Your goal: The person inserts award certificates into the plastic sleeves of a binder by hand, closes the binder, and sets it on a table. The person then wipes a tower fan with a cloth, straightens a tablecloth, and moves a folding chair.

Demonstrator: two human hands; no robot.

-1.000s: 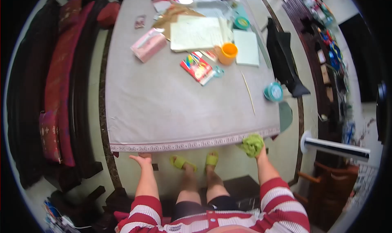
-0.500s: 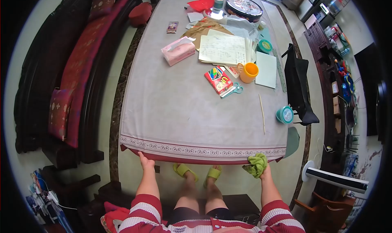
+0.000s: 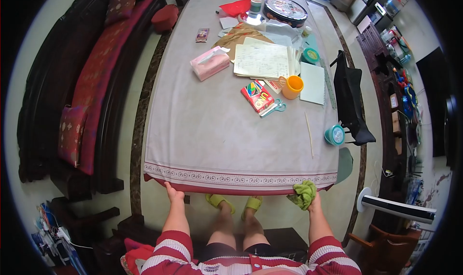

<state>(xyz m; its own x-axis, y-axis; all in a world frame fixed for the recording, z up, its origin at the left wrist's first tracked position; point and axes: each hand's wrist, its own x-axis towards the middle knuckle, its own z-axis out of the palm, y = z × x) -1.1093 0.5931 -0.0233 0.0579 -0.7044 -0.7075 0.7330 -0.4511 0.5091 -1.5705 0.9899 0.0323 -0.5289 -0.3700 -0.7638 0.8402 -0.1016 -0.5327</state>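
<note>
A pale tablecloth (image 3: 217, 140) with a scroll-pattern border and a dark red hem covers the long table. At the near edge, left of centre, my left hand (image 3: 175, 194) pinches the red hem; its thumb shows and the other fingers are mostly hidden. Near the right corner my right hand (image 3: 314, 202) grips a crumpled green cloth (image 3: 304, 195), which rests against the table's edge and hides most of the fingers.
On the table lie an UNO box (image 3: 257, 96), scissors (image 3: 275, 108), an orange mug (image 3: 292, 87), papers (image 3: 260, 58), a tissue pack (image 3: 210, 64), a thin stick (image 3: 309, 135) and a teal-lidded tub (image 3: 334, 135). A black folding chair (image 3: 352, 96) stands right; a dark wooden sofa (image 3: 103, 92), left.
The view has shifted slightly. Both hands stay at the near table edge, and the objects on the table keep their places.
</note>
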